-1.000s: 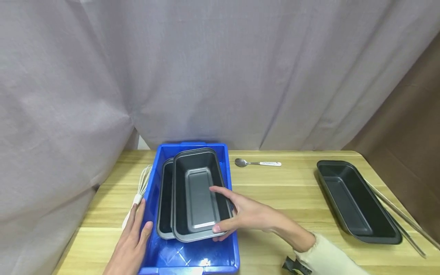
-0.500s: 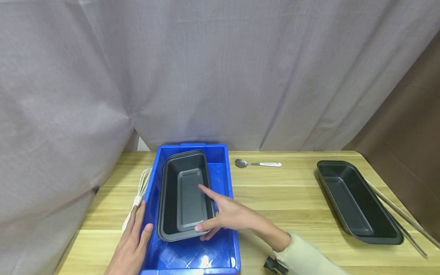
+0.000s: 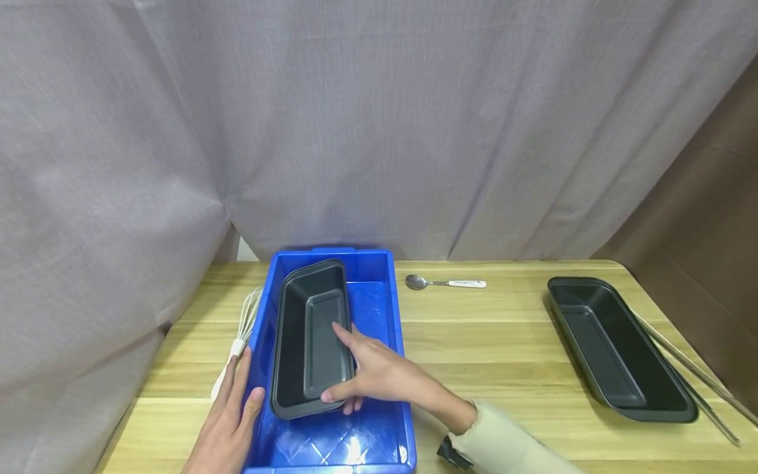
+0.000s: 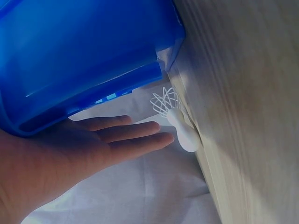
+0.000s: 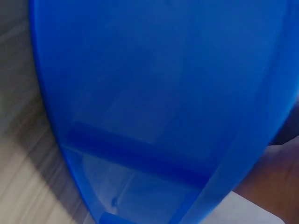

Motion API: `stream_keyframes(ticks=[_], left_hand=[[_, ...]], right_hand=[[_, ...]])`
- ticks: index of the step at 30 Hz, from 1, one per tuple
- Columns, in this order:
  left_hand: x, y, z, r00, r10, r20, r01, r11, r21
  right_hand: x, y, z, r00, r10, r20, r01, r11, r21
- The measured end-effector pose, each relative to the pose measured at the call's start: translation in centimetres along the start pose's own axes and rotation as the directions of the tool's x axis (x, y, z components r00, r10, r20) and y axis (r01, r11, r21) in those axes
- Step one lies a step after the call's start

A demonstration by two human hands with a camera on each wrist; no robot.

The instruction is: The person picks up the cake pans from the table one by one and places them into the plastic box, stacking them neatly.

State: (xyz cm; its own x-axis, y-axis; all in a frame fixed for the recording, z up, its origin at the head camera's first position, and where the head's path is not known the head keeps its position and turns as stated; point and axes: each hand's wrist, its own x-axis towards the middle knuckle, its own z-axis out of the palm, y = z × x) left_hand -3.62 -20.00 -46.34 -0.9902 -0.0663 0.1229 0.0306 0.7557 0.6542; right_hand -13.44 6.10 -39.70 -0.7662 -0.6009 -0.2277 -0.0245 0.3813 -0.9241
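Observation:
A dark loaf pan lies in the left part of a blue plastic bin, tilted; a doubled rim in the head view suggests another pan nested under it. My right hand grips its near right corner, with some fingers hidden beneath the rim. In the right wrist view the bin's outer wall fills most of the picture. With fingers straight, my left hand rests along the bin's left side. Just beyond those fingertips is a white whisk, lying on the table.
A metal spoon with a white handle lies right of the bin. Farther right stands another dark loaf pan, with thin metal rods beside it. A grey curtain hangs behind the wooden table.
My right hand has moved left with the loaf pan, which now lines up over the other pan in the bin. The left hand has stayed in place.

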Motion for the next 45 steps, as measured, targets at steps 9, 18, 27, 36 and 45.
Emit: stream_keyframes(ticks=[9,18,27,36,45], left_hand=[[0.0,-0.1,0.1,1.000,0.021,-0.014,-0.021,1.000,-0.008],[0.0,-0.2,0.0,1.000,0.005,0.012,-0.005,1.000,-0.008],[0.0,-0.3,0.2,1.000,0.020,-0.012,-0.020,1.000,0.003],[0.0,-0.9,0.4,0.999,0.027,-0.025,-0.027,1.000,-0.013],[0.4,-1.1,0.4,1.000,-0.002,0.017,0.002,1.000,-0.012]], right_hand=[[0.2,-0.4,0.9,0.996,0.010,-0.086,-0.030,0.971,-0.237],[-0.3,0.2,1.8,0.988,0.004,-0.157,-0.050,0.956,-0.290],[-0.3,0.7,2.1,0.987,-0.002,-0.164,-0.066,0.910,-0.408],[-1.2,0.2,1.0,0.986,-0.085,-0.141,0.015,0.901,-0.434],[-7.8,3.2,-6.9,0.856,-0.479,-0.194,0.326,0.792,-0.516]])
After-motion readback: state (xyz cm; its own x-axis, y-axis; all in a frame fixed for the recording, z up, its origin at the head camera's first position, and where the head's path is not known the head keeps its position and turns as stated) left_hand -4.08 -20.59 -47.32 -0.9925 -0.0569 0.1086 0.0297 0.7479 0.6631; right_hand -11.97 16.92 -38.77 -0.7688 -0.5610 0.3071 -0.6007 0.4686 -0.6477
